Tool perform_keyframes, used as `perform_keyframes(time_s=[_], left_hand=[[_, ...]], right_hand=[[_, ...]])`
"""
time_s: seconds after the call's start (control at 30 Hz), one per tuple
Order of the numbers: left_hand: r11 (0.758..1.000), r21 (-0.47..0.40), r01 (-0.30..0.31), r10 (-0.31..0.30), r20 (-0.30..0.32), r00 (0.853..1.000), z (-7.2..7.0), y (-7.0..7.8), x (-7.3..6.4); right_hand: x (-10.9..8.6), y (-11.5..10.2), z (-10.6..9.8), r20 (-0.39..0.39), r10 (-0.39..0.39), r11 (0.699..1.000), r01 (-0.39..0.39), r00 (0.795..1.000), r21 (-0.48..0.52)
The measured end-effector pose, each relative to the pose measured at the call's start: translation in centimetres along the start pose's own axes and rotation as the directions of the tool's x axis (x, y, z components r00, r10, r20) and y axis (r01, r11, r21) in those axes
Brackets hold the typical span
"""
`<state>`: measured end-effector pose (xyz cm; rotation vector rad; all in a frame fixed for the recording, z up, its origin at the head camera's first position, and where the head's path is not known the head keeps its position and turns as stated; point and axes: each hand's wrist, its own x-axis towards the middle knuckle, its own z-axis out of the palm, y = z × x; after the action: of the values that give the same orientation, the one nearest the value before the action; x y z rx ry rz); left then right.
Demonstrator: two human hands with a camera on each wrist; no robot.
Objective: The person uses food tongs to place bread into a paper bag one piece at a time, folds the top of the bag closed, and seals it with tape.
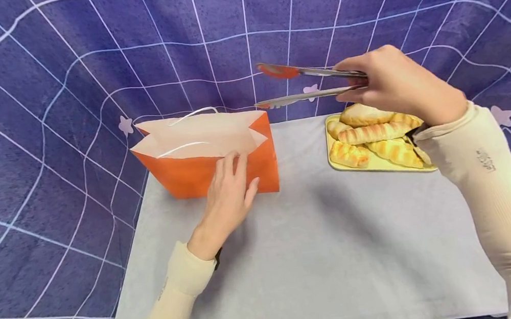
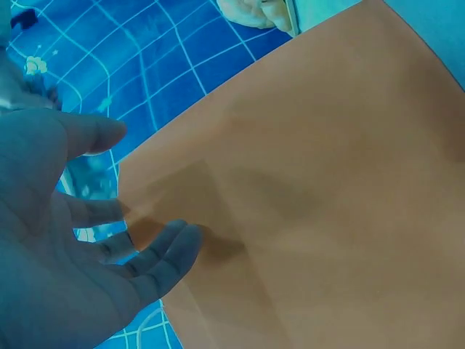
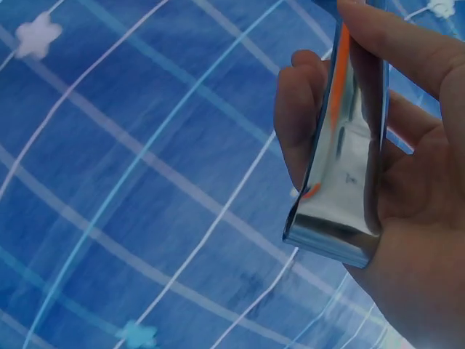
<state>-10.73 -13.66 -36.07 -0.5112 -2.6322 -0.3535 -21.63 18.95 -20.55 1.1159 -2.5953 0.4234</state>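
Ideally, seen from the head, the left hand (image 1: 228, 198) would steady the bag (image 1: 183, 175) while the right hand (image 1: 391, 84) holds the tongs (image 1: 330, 72) level; their arms stand apart, tips near the bag's right corner, with the bread (image 1: 373, 134) below the right hand in view. Left wrist: fingers loosely spread beside the bag's front; contact is unclear. Right wrist: thumb and fingers pinch the tongs' sides.

From over here, the head view looks forward and down across the table (image 1: 322, 276); close in, the left-wrist view shares the bag (image 1: 183, 179) with it, the right-wrist view the tongs (image 3: 338, 203) and curtain (image 3: 160, 211).
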Motion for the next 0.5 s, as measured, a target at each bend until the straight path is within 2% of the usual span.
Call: perform_keyframes(time_s=[0.13,0.27,0.5], left_hand=[[1.000,-0.006,-0.006,0.006,-0.009,1.000,0.0,-0.1,-0.1],[1.000,-0.015,-0.015,0.014,-0.017,1.000,0.1,-0.3,-0.1],[1.000,-0.025,-0.013,0.012,-0.007,1.000,0.2,-0.3,-0.1]], right_hand=[[-2.6,1.8,0.0,-0.017,0.033,0.999,-0.034,0.999,-0.032],[-5.0,3.3,0.5,0.016,0.090,0.995,-0.089,0.996,-0.051],[-8.9,6.2,2.7,0.034,0.131,0.990,-0.129,0.991,-0.058]])
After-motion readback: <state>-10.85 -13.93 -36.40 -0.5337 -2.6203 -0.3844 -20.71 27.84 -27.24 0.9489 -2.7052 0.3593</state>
